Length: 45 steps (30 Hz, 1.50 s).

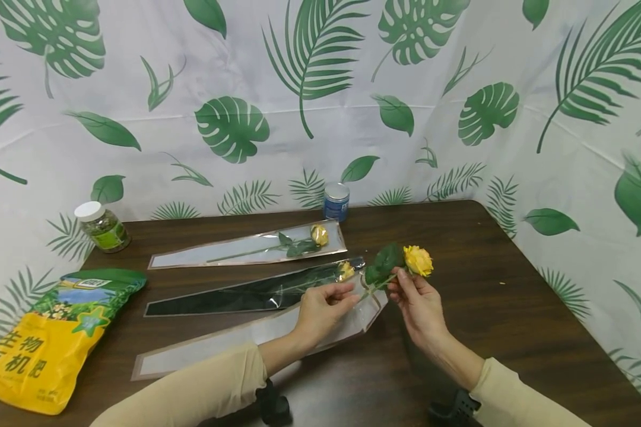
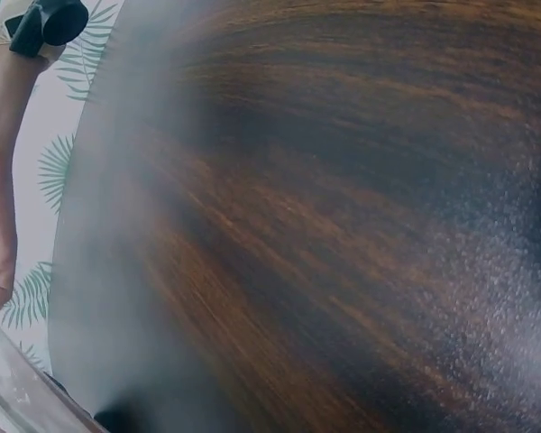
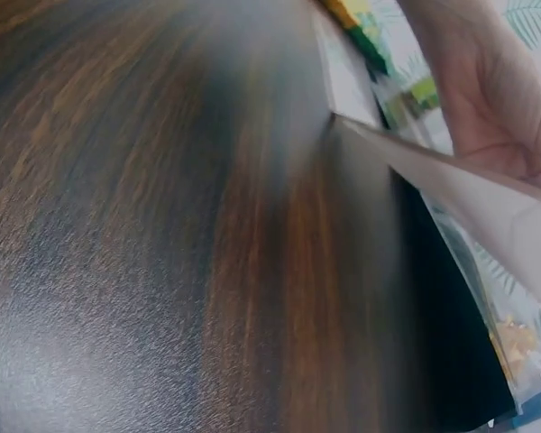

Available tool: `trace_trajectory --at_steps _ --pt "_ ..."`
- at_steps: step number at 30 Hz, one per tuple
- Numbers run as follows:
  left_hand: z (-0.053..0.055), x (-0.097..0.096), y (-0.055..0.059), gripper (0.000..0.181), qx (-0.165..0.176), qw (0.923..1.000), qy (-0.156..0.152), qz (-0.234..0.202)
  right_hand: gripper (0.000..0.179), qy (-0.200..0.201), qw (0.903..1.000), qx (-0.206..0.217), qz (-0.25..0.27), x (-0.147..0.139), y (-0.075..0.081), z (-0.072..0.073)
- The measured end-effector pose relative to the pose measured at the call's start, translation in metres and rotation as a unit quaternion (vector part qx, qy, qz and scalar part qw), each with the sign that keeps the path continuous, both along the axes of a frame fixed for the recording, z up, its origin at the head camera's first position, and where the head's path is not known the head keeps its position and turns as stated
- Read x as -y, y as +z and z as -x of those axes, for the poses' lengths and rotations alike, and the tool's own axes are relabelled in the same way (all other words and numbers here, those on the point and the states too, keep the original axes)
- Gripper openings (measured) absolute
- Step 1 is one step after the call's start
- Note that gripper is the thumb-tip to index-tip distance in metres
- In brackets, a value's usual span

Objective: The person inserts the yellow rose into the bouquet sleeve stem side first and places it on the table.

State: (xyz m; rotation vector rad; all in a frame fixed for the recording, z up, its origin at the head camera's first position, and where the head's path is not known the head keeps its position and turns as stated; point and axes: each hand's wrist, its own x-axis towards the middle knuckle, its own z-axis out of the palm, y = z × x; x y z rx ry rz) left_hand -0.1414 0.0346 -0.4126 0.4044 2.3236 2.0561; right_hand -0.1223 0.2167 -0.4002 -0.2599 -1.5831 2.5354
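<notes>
Between the thumb and fingers of my right hand [image 1: 419, 302] is the stem of a yellow rose [image 1: 418, 261], pinched just under the bloom, with dark green leaves [image 1: 384, 264] beside it. The stem slants down left into the wide mouth of a white flower sleeve [image 1: 213, 344]. My left hand [image 1: 323, 311] grips this sleeve near its mouth, thumb and fingers curled close to the stem. In the right wrist view the sleeve [image 3: 514, 212] slopes up from the table past the left hand [image 3: 496, 90]. The stem's lower end is hidden.
Behind lie a black sleeve [image 1: 208, 299] and another white sleeve [image 1: 173, 259], each with a yellow rose inside. A blue can [image 1: 336, 203] stands at the back edge. To the left are a lidded jar [image 1: 104, 228] and a yellow-green bag [image 1: 48, 350] on the dark wooden table [image 1: 491, 296].
</notes>
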Motion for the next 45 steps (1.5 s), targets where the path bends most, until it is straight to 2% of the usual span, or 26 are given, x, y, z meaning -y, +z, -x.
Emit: trace_trajectory --at_steps 5,10,15,19,25,31,36,40,45 --pt "0.0 0.001 0.002 0.024 -0.003 1.0 0.005 0.002 0.019 -0.049 0.9987 0.011 -0.007 0.002 0.004 0.003" --pt "0.0 0.001 0.002 0.024 -0.006 1.0 0.006 -0.001 0.023 -0.089 0.992 0.055 -0.071 0.003 0.007 0.004" --pt "0.0 -0.001 0.004 0.024 -0.015 0.9999 0.004 -0.002 0.026 -0.082 0.9874 0.077 -0.112 0.007 0.005 0.002" --pt "-0.001 -0.003 0.006 0.023 -0.021 0.9998 0.004 -0.001 0.023 -0.069 0.9875 0.082 -0.115 0.011 0.002 0.001" --pt "-0.002 -0.003 0.005 0.023 -0.018 0.9998 0.006 -0.005 0.01 -0.067 0.991 0.06 -0.099 0.007 -0.003 0.005" --pt "-0.001 -0.003 0.005 0.023 -0.009 0.9999 0.001 -0.01 0.04 -0.087 0.9843 0.004 -0.154 -0.004 -0.006 0.007" --pt "-0.001 -0.003 0.004 0.024 -0.01 0.9999 0.005 -0.007 0.046 -0.097 0.9796 -0.038 -0.172 -0.008 -0.006 0.007" --pt "-0.001 -0.002 0.005 0.024 -0.018 0.9998 0.008 -0.001 0.042 -0.09 0.9757 -0.031 -0.197 -0.004 -0.005 0.004" --pt "0.0 -0.003 0.005 0.024 -0.027 0.9996 0.009 0.004 0.045 -0.056 0.9675 -0.006 -0.247 -0.001 -0.008 -0.002"
